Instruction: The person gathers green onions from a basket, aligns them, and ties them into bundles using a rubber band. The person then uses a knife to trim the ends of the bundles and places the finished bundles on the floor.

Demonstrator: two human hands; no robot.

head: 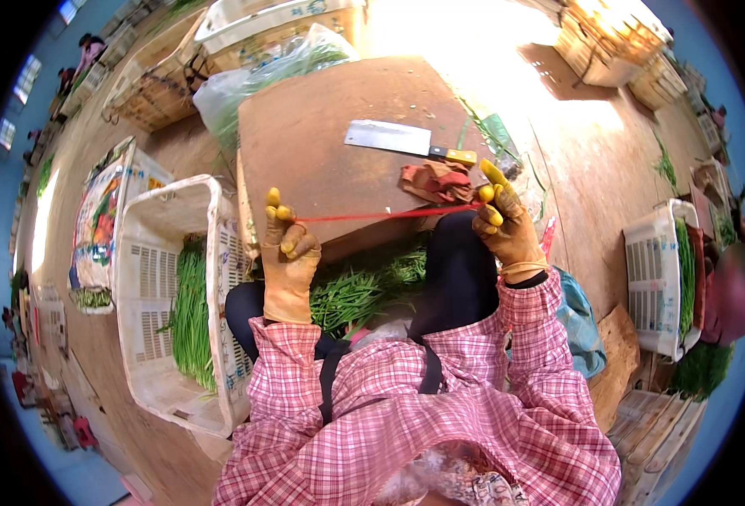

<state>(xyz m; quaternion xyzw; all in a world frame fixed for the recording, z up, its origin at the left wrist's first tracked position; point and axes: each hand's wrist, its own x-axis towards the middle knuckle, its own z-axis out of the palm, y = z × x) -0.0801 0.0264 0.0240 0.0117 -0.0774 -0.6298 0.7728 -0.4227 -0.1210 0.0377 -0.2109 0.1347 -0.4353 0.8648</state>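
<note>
A thin red strip [372, 216] is drawn taut between my gloved hands, above the near edge of a brown board [322, 139]. My left hand [289, 253] pinches one end, its forefinger raised. At the other end, my right hand [505, 221] grips the strip with the forefinger pointing up. A cleaver [388, 137] with a black and yellow handle lies flat on the board. Beside its handle is a crumpled reddish-brown cloth [435, 181], just left of my right hand. Loose green stalks [353, 294] lie below the board, between my knees.
Left of me stands a white plastic crate [151, 265] holding a bundle of green stalks [192, 316]. A clear plastic bag [277, 73] of greens touches the board's far left. More crates [657, 272] and a person [731, 294] are at the right. A blue bag [581, 322] lies by my right elbow.
</note>
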